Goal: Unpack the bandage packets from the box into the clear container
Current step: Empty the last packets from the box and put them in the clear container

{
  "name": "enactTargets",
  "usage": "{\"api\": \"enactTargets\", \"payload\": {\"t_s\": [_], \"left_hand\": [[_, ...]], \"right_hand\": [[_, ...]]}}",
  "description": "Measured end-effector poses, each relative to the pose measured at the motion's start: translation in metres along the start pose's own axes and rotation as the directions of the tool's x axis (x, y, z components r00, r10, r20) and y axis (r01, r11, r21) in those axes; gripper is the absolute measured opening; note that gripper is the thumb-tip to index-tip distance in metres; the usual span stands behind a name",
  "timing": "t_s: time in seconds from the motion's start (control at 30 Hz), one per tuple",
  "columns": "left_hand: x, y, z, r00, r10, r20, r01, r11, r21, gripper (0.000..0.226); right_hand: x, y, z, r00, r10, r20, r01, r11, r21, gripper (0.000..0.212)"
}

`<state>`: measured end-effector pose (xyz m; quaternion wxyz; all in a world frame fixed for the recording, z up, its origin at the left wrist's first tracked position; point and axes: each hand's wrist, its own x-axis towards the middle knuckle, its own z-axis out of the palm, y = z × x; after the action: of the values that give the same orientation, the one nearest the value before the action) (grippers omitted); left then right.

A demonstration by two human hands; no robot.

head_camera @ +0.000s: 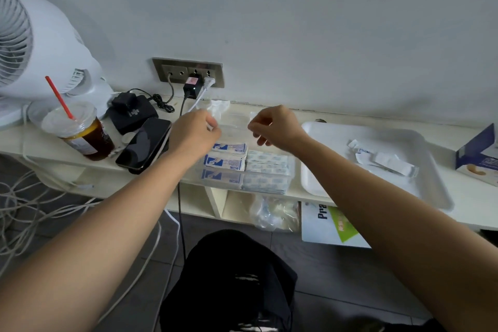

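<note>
The clear container [292, 170] sits at the shelf's front edge. It holds blue-and-white bandage packets [225, 162] on its left side and pale blue packets [266, 167] on its right. A clear plastic lid [234, 122] stands raised behind the packets. My left hand [192, 133] pinches the lid's left edge and my right hand [275, 127] pinches its right edge, both just above the packets. The blue-and-white box [478, 156] lies at the far right of the shelf, apart from both hands.
A white tray [323, 129] with torn wrappers [385, 160] lies right of the container. Left of it are a black phone [145, 143], an iced drink cup with a red straw [80, 132], a white fan [35, 43] and plugged-in cables [186, 101] at the wall.
</note>
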<state>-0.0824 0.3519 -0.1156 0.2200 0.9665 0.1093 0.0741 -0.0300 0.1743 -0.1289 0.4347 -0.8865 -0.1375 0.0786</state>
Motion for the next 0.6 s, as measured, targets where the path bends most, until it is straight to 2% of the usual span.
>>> {"api": "enactTargets", "payload": {"t_s": [0.1,0.23,0.3,0.4,0.5,0.6], "left_hand": [[0.007,0.040,0.019,0.997,0.074,-0.009,-0.075,0.993,-0.087,0.013],[0.004,0.108,0.056,0.977,0.206,0.063,-0.192,0.964,-0.182,0.012],[-0.002,0.137,0.076,0.958,0.256,0.132,-0.225,0.951,-0.213,0.012],[-0.013,0.175,0.112,0.913,0.334,0.236,-0.284,0.933,-0.220,0.011],[-0.018,0.197,0.145,0.871,0.358,0.335,-0.290,0.927,-0.237,0.011],[-0.019,0.206,0.174,0.867,0.334,0.370,-0.278,0.940,-0.196,0.022]], "right_hand": [[-0.009,0.017,-0.034,0.990,0.018,-0.141,-0.011,0.999,0.049,0.014],[-0.029,0.067,-0.084,0.962,0.118,-0.246,-0.123,0.992,-0.003,0.014],[-0.039,0.098,-0.103,0.946,0.184,-0.266,-0.207,0.976,-0.061,0.012],[-0.058,0.147,-0.132,0.921,0.270,-0.282,-0.340,0.909,-0.242,0.013],[-0.074,0.184,-0.148,0.919,0.303,-0.251,-0.384,0.828,-0.408,0.029],[-0.079,0.209,-0.152,0.914,0.325,-0.244,-0.403,0.803,-0.439,0.039]]}}
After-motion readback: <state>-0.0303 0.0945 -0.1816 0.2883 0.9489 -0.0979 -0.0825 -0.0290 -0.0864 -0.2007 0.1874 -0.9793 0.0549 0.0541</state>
